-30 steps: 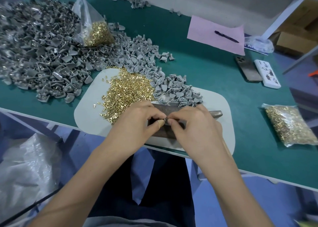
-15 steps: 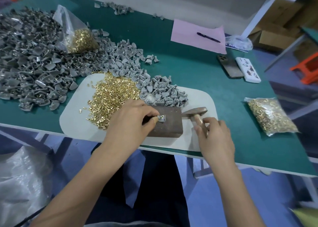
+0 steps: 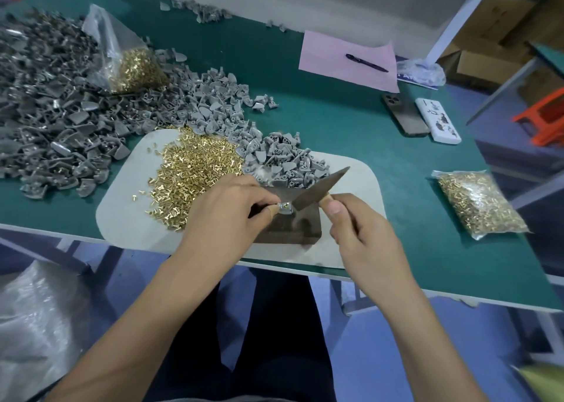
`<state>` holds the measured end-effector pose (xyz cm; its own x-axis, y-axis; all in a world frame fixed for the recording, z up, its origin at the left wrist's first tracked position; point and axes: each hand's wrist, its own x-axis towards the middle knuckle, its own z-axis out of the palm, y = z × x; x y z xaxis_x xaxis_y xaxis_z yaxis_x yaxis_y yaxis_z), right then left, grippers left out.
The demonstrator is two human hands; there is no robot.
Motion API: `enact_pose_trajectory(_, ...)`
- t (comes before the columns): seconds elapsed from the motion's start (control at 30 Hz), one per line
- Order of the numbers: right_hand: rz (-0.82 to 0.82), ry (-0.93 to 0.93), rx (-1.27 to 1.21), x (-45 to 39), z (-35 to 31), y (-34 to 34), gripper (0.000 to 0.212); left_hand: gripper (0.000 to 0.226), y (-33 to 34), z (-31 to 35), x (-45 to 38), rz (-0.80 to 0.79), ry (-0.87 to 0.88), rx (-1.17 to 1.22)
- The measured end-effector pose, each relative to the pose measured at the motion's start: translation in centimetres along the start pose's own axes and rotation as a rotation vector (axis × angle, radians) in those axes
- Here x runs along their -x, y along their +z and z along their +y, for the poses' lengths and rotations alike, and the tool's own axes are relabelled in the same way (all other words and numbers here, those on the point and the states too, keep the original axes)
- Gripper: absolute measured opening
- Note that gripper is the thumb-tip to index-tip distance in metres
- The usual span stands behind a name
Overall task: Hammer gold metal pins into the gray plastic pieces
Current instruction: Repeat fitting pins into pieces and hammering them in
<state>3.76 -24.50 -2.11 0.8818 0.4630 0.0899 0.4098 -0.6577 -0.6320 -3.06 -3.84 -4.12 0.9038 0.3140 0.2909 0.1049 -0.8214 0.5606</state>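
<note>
**Hammer head down on pinned piece at the metal block**

Landmark: dark metal block (image 3: pixel 290 218) near front edge of pale mat (image 3: pixel 128 218) on green table (image 3: pixel 335 127).

Left hand (image 3: pixel 225 215) at block's left side, thumb and forefinger pinched on small gray plastic piece (image 3: pixel 286 208) sitting on top of block. Gold pin (image 3: pixel 284 205) showing in that piece, just past the thumb tip. Seated depth of pin hard to judge, spot small and slightly blurred.

Right hand (image 3: pixel 357 230) at block's right side, fingers wrapped tight around wooden handle of hammer (image 3: pixel 317 189). Hammer head angled down-left over block, lower tip at or just touching the held piece; upper tip pointing away up-right, motion-smeared.

Behind block on mat: loose heap of gold metal pins (image 3: pixel 195 169) to back-left, small heap of gray plastic pieces (image 3: pixel 283 160) straight behind. Far larger gray pile (image 3: pixel 61 111) spread across table left of block, with open clear bag of pins (image 3: pixel 137 66) resting on it.

Right of block, well apart: sealed bag of pins (image 3: pixel 479 203) on table. Back-right of block: pink paper (image 3: pixel 335 63) with dark pen (image 3: pixel 366 63) lying on it, two phones (image 3: pixel 406 114) side by side nearer the table's right edge.
</note>
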Motion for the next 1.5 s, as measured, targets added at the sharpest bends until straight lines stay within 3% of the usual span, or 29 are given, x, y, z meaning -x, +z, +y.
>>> enact_pose_trajectory(0.1,0.096,-0.006,0.126,-0.3,0.0,0.0,0.026,0.011,0.0,0.0,0.0,0.004,0.008,-0.002)
enact_pose_trajectory(0.23,0.258,-0.043,-0.11,0.1,-0.9,0.4,0.032,0.013,0.0,-0.1,-0.1,0.021,0.007,-0.011)
enact_pose_trajectory(0.4,0.169,-0.04,0.128,0.7,-1.2,1.5,0.033,0.013,0.2,-0.2,-0.1,0.029,0.004,-0.032)
enact_pose_trajectory(0.53,0.327,-0.034,-0.008,0.8,-1.2,1.4,0.036,0.013,0.1,-0.3,-0.2,0.03,-0.003,-0.023)
enact_pose_trajectory(0.67,0.177,-0.068,0.188,0.8,-1.4,1.2,0.033,0.012,0.1,-0.2,-0.3,0.019,-0.007,-0.034)
enact_pose_trajectory(0.8,0.324,-0.035,-0.019,0.8,-1.2,1.0,0.038,0.013,0.1,-0.3,-0.3,0.027,-0.011,-0.026)
enact_pose_trajectory(0.93,0.22,-0.089,0.18,1.2,-1.5,1.6,0.035,0.012,0.1,-0.2,-0.3,0.028,-0.009,-0.048)
enact_pose_trajectory(1.03,0.36,-0.073,0.019,1.3,-1.5,1.5,0.037,0.013,0.2,-0.4,-0.3,0.022,-0.017,-0.036)
enact_pose_trajectory(1.1,0.333,-0.08,-0.012,1.3,-1.5,1.6,0.037,0.013,0.2,-0.3,-0.3,0.023,-0.015,-0.039)
enact_pose_trajectory(1.2,0.238,-0.114,0.212,1.3,-1.8,1.3,0.032,0.012,0.2,-0.3,-0.4,0.019,-0.011,-0.04)
enact_pose_trajectory(1.3,0.383,-0.075,0.058,1.1,-1.8,1.1,0.034,0.012,0.1,-0.5,-0.3,0.01,-0.013,-0.019)
enact_pose_trajectory(1.37,0.342,-0.056,0.001,1.2,-1.8,1.3,0.036,0.013,0.2,-0.4,-0.3,0.011,-0.018,-0.014)
enact_pose_trajectory(1.43,0.236,-0.063,0.13,1.3,-1.8,1.5,0.032,0.013,0.2,-0.3,-0.3,0.015,-0.022,-0.022)
enact_pose_trajectory(1.5,0.275,-0.045,0.125,1.1,-1.4,1.4,0.032,0.013,0.2,-0.3,-0.3,0.01,-0.024,-0.017)
